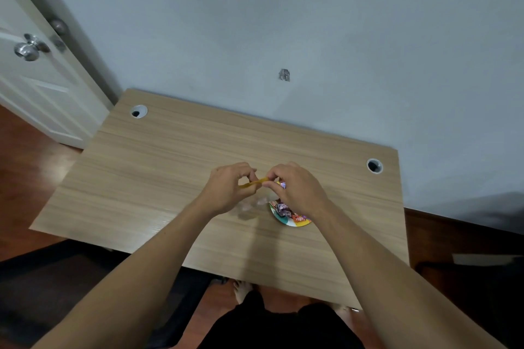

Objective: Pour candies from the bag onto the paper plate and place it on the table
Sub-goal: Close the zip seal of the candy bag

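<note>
Up over the wooden worktop (158,167), the left hand (226,190) and right hand (297,190) each pinch an end of a thin yellow band (253,183), stretched between them; a clear bag (251,205), blurred, seems to hang below; the paper plate (292,222) with wrapped candies (283,208) rests on the worktop under the right hand.

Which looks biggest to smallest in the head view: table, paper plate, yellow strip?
1. Table, by far the largest.
2. Paper plate, partly hidden by the right hand.
3. Yellow strip, thin, pinched between both hands; left hand.
</note>
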Demonstrator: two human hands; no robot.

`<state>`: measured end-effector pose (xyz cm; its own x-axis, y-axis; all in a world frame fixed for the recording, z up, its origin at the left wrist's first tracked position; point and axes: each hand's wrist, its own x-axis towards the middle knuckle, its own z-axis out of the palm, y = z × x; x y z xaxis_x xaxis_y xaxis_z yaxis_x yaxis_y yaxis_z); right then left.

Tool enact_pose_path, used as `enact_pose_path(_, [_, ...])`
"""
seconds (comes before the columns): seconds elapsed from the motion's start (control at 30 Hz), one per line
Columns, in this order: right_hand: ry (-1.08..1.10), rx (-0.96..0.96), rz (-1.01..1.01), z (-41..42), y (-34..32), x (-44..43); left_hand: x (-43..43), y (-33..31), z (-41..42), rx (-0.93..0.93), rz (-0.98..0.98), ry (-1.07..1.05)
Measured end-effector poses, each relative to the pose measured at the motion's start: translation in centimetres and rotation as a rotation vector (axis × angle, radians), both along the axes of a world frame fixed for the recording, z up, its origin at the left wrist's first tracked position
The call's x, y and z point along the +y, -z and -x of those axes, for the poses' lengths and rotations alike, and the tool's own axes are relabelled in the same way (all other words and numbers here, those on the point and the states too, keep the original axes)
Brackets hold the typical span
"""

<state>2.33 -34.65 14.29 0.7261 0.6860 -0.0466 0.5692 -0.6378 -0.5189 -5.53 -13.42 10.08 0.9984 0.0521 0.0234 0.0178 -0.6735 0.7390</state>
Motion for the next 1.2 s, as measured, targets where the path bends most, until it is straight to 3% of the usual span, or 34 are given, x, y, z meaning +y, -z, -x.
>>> enact_pose_path(0.4, [-0.013, -0.088, 0.057, -3.9, -1.6, -0.9, 2.3, -0.8, 0.0, -0.101, -0.446, -0.053])
enact_pose_path(1.2, [0.078, -0.091, 0.066, -4.7, -2.0, -0.6, 6.4, -0.4, 3.9, -0.063, -0.384, -0.163])
